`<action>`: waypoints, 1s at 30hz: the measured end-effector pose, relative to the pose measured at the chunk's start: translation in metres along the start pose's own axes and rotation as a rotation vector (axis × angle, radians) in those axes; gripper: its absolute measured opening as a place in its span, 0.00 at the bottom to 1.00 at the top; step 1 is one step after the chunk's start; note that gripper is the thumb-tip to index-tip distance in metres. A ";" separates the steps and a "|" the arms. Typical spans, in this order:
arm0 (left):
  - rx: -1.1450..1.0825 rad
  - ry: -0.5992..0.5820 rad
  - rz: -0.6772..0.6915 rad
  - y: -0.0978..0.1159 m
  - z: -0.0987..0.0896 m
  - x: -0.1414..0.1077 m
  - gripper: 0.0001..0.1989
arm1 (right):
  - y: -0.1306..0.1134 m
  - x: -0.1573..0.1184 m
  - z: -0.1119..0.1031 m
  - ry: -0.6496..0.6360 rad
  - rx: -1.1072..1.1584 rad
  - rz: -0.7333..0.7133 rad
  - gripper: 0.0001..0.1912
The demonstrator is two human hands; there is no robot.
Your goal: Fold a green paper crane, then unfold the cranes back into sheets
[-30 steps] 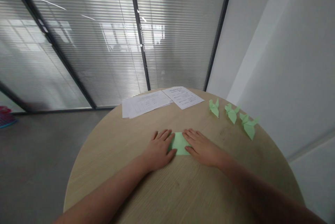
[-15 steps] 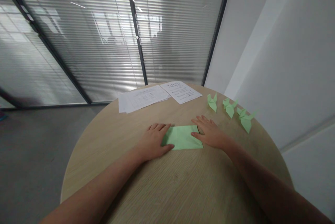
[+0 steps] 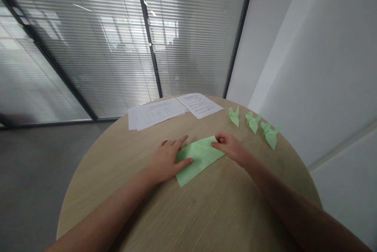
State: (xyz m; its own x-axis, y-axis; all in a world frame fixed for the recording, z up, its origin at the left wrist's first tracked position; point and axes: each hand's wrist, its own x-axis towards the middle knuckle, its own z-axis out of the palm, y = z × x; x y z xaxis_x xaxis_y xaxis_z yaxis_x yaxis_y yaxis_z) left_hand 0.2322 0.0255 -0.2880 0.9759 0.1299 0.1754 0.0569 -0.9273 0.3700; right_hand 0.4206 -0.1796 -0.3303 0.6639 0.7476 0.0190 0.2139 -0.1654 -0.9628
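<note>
A folded sheet of light green paper (image 3: pixel 198 154) lies at a slant on the round wooden table, its left end nearer to me. My left hand (image 3: pixel 167 159) rests at the paper's left part with fingers spread, the thumb lying on top of it. At the right end, my right hand (image 3: pixel 229 146) pinches the paper's edge between thumb and curled fingers. Beyond it stand three folded green paper figures: one on the left (image 3: pixel 234 116), one in the middle (image 3: pixel 253 122) and one on the right (image 3: pixel 270 135).
Printed white sheets (image 3: pixel 159 112) overlap at the table's far edge, with another printed sheet (image 3: pixel 200 105) beside them. The round table (image 3: pixel 188 216) reaches close to a white wall (image 3: pixel 330 67) on the right. A glass partition with blinds (image 3: pixel 118 59) stands behind it.
The green paper has turned so that its left end points toward me. My right hand has gone from lying flat with fingers stretched to pinching the paper's right end. The view has shifted slightly.
</note>
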 end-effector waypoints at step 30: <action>-1.231 0.113 -0.396 0.018 0.007 -0.004 0.23 | -0.058 -0.049 0.045 -0.058 0.299 -0.023 0.21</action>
State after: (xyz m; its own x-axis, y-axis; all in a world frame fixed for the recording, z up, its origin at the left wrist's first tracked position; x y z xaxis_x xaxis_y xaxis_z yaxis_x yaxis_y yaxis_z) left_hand 0.2309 0.0058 -0.2880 0.9107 0.4042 -0.0850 0.0469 0.1032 0.9935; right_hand 0.3435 -0.1773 -0.2876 0.6176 0.7857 0.0347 0.0021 0.0426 -0.9991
